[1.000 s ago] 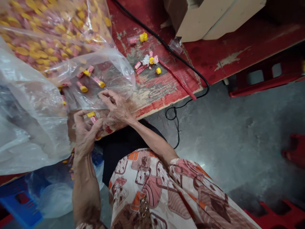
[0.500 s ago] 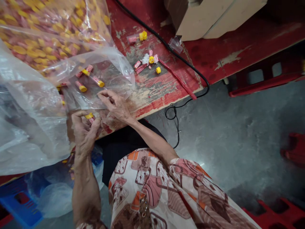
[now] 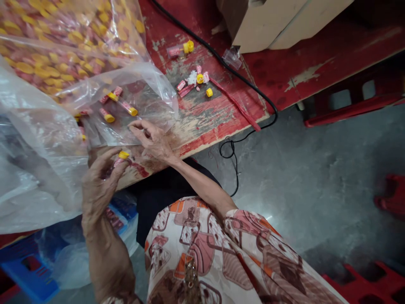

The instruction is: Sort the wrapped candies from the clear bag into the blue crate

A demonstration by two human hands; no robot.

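Observation:
My left hand (image 3: pixel 99 179) is closed around a small clear tube (image 3: pixel 119 159) with pink contents and a yellow cap, held cap up just off the table's front edge. My right hand (image 3: pixel 153 141) rests over the front edge of the clear plastic bag (image 3: pixel 158 90). Its thumb and fingertips are drawn together, and what lies between them is hidden. Several similar capped tubes (image 3: pixel 129 108) lie beyond it at the bag's mouth. A large heap of yellow-capped tubes (image 3: pixel 47 63) fills the back of the bag.
On the worn red table (image 3: pixel 202 122) lie loose tube parts, a yellow cap (image 3: pixel 209 92), a red strip (image 3: pixel 236 103) and a capped tube (image 3: pixel 180 50). A black cable (image 3: pixel 205 46) runs past a cardboard box (image 3: pixel 278 25). Below left is a blue crate (image 3: pixel 30 274).
My left hand has moved left and slightly down, its fingers straightening, and the tube in it now stands more upright. My right hand has barely moved.

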